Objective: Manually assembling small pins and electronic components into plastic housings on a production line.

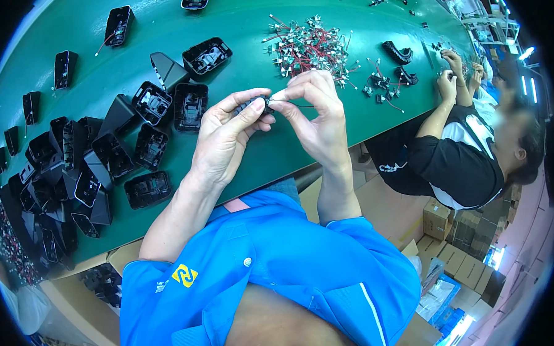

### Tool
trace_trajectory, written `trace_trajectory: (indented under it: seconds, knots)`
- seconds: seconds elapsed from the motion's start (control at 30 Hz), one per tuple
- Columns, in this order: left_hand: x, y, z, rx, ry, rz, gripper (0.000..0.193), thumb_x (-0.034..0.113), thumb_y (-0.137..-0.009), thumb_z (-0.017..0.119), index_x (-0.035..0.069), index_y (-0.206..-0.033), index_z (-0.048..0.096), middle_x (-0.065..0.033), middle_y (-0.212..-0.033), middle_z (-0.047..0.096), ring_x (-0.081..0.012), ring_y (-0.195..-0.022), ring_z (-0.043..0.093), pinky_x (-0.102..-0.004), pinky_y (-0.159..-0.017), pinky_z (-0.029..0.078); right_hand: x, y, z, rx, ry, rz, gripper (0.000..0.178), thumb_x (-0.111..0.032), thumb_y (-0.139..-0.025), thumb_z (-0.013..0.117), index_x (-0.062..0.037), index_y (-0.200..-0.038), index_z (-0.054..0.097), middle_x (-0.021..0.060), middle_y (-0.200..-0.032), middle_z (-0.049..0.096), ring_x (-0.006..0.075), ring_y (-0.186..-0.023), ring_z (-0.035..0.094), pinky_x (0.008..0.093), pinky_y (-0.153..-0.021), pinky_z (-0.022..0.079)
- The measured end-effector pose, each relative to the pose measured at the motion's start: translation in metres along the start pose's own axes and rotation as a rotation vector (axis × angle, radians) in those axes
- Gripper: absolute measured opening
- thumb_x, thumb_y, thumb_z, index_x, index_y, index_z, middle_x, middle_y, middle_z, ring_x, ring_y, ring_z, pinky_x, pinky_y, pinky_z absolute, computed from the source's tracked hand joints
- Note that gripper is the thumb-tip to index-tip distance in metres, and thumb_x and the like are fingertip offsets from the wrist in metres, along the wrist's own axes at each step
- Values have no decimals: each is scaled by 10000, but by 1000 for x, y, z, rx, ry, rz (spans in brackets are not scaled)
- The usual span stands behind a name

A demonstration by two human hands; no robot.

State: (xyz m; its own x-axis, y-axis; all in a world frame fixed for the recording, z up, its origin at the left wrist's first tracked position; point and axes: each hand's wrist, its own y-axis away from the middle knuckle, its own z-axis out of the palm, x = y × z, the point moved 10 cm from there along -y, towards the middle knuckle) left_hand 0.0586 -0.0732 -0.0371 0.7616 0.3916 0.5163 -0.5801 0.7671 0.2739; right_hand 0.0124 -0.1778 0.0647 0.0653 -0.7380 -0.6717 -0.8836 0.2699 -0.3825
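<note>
Blue shirt [255,248] fills the lower centre of the head view. Mid-frame, the left hand [224,135] grips a small black part [265,105]; the right hand [316,112] pinches at its end, on what exactly I cannot tell. Black housings [112,155] crowd the green surface [247,174] at left, wired connectors [312,48] heaped at upper centre

Looks bright and cool, glowing whitest at the tube lights [533,89] on the far right. Shines pale in patches on the green tabletop [236,20]. Shows crisp detail at the left hand [223,135] and right hand [317,112]. Blurs over the co-worker's head [515,131]. Bends straight edges rimward, darkening to black corners.
</note>
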Motion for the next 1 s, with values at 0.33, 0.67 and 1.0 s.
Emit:
trace_trajectory:
  seconds: [0.33,0.67,1.0]
  knots:
    - [-5,0,7,-5,-31,-10,352,56,-974,630,-20,-1308,550,-137,-1053,664,-134,-872,642,-229,-764,543,19,25,5,47,-360,183,259,-11,-789,787,-63,-1010,663,84,-1064,694,222,-1023,642,331,-915,508]
    - [-6,1,3,58,-46,-36,301,58,-969,637,-14,-1255,577,-148,-1087,661,-144,-904,638,-239,-768,543,72,36,-106,466,404,245,286,-92,-816,787,-80,-1074,664,82,-1057,680,230,-961,603,346,-895,467]
    - [-2,1,8,64,-30,-11,344,44,-967,629,-26,-1299,571,-169,-1137,642,-164,-957,629,-257,-802,549,47,-10,-65,343,462,26,301,-135,-795,795,-134,-1084,713,48,-1024,634,231,-959,528,341,-892,393]
